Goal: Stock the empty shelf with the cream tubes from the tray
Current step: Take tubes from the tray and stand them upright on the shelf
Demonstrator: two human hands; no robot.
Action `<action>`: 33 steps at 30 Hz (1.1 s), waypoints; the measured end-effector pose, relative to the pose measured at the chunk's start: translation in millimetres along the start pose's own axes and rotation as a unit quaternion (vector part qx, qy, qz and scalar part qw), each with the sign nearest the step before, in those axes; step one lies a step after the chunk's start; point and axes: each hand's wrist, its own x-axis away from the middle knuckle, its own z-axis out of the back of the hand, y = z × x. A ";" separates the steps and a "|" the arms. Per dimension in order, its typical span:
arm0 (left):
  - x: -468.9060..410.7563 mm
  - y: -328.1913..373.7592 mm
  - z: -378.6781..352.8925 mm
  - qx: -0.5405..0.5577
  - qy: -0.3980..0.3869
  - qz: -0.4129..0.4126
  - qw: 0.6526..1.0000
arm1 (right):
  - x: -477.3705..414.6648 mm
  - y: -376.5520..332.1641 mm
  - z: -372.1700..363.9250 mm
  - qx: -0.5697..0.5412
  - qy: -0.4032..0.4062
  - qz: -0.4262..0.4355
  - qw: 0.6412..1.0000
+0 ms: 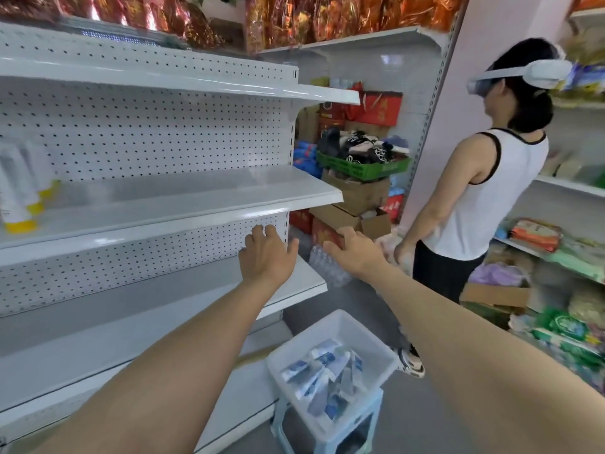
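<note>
Our left hand (pixel 266 253) reaches out in front of the pegboard back (pixel 147 149) of a white metal shelving unit, fingers loosely spread and holding nothing. Just beside it our right hand (pixel 355 249) is stretched forward too, relaxed and gripping nothing. Below the left hand runs a bare white shelf (pixel 147 322). The shelf above it (pixel 196 191) carries a few white tubes with yellow caps (pixel 19 198) at its far left end, blurred. Down between our forearms, a white plastic tray (pixel 357 335) sits on a pale blue stool (pixel 278 427) on the grey floor, close against the unit's base. In it lies a loose heap of blue-and-white cream tubes (pixel 327 368), pointing every way. Past our hands, a shrink-wrapped pack of water bottles (pixel 327 267) stands on the floor. Behind it a green crate (pixel 363 168) of dark goods tops stacked cardboard boxes (pixel 357 191). To the right, a person in a white sleeveless top (pixel 491 198) and a headset faces shelves of packaged goods (pixel 556 257).
</note>
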 end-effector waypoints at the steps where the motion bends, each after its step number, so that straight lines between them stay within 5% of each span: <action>1: -9.1 1.5 -15.7 -0.002 -0.009 0.000 1.000 | -11.4 9.5 -7.3 -0.003 -0.008 -0.010 1.000; 18: -114.5 -15.4 -310.2 -0.033 -0.225 0.073 0.971 | -183.9 192.5 -175.1 0.000 -0.193 -0.178 0.965; 33: -9.7 -88.1 -526.0 -0.021 -0.452 0.298 0.841 | -189.1 387.1 -376.2 0.018 -0.449 -0.208 0.869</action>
